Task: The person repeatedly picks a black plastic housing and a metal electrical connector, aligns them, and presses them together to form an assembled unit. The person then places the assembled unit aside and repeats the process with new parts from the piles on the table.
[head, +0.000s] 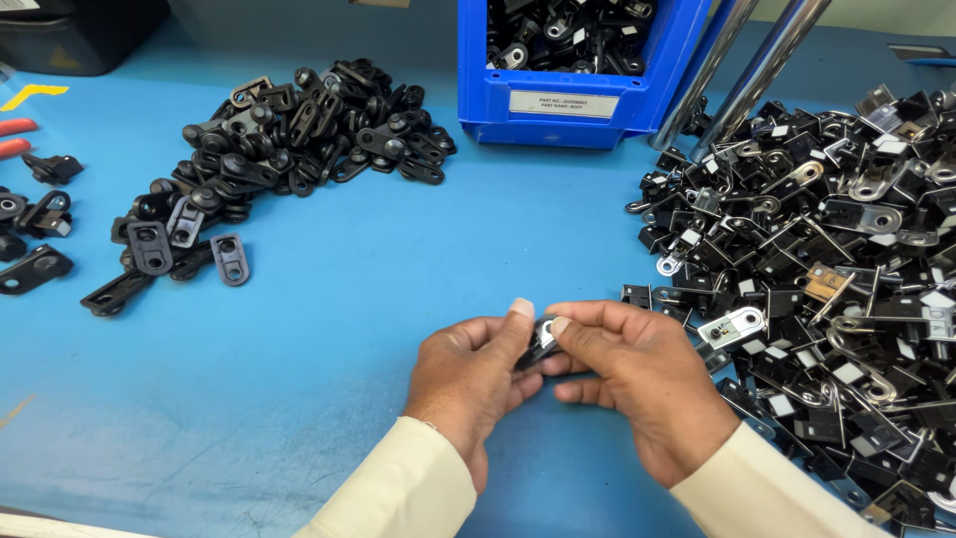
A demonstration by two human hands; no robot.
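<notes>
My left hand (470, 377) and my right hand (637, 377) meet low in the middle of the head view, just above the blue table (329, 299). Together they pinch one small black part with a shiny metal piece (541, 342) between thumbs and fingertips; most of it is hidden by the fingers. Both wrists wear cream sleeves. A big heap of black and silver parts (836, 269) lies right beside my right hand. A pile of all-black parts (279, 149) lies at the far left of the table.
A blue bin (578, 100) with more black parts stands at the back centre, with two slanted metal tubes (742, 70) beside it. Loose black parts (35, 224) and red handles (15, 137) lie at the left edge. A dark box (80, 35) sits far left.
</notes>
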